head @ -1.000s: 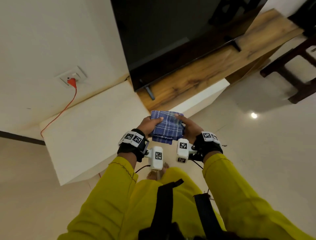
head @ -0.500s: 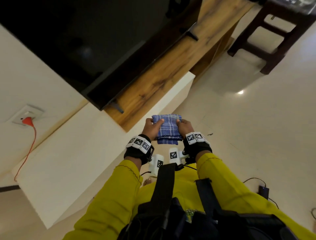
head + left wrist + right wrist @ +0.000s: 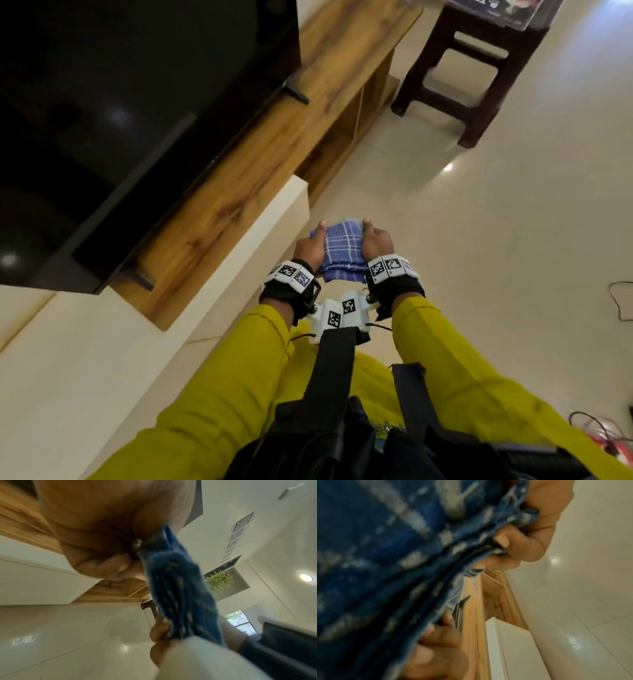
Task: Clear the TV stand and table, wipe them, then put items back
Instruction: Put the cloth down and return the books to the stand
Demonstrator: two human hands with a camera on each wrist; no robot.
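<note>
Both hands hold a folded blue checked cloth [image 3: 339,251] in the air just off the front edge of the wooden TV stand [image 3: 239,192]: the left hand [image 3: 310,248] has its grip closed on the cloth's left edge, the right hand [image 3: 375,240] has its grip closed on the right edge, thumbs on top. With the stand's top bare in front of the television [image 3: 120,120], this looks like the wiping step about to begin. The next move likely calls for carrying the cloth onto the wood and sweeping along it, around the television's feet.
</note>
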